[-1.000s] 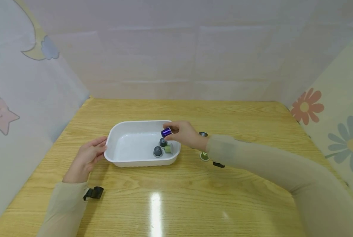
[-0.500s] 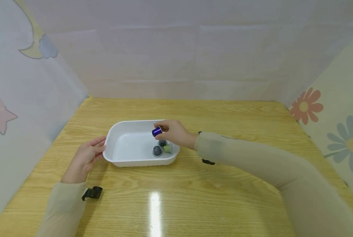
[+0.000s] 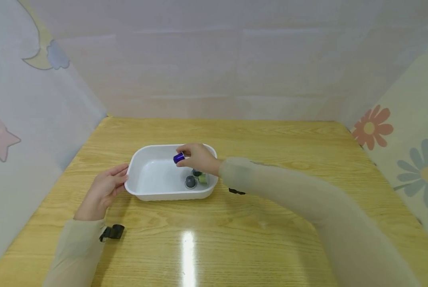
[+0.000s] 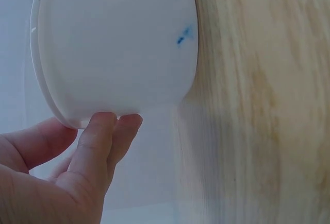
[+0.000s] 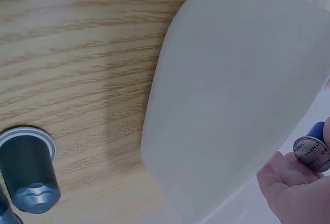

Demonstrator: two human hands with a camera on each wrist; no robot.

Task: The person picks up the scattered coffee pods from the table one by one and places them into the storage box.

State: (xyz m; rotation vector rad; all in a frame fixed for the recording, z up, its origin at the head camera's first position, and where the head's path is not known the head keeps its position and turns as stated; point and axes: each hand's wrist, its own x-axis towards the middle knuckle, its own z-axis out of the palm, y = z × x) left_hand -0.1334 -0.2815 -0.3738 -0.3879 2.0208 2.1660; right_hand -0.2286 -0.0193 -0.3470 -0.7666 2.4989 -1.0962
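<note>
In the head view my right hand pinches a purple-blue coffee capsule between thumb and fingers, over the middle of a white rectangular dish. The right wrist view shows the printed foil lid of this coffee capsule. Two dark grey capsules, the nearer one in plain sight, and a green capsule on its side lie at the dish's right end. At the opposite end, my left hand holds the rim, thumb at the edge and fingertips against the outer wall.
On the wooden table, right of the dish, a dark capsule stands beside another partly cut off by the frame; my right forearm hides them in the head view. Pale printed sheets surround the table's back and sides.
My right hand has carried the purple-blue capsule leftward over the dish, from its right end toward the middle. My left hand has stayed at the dish's left end.
</note>
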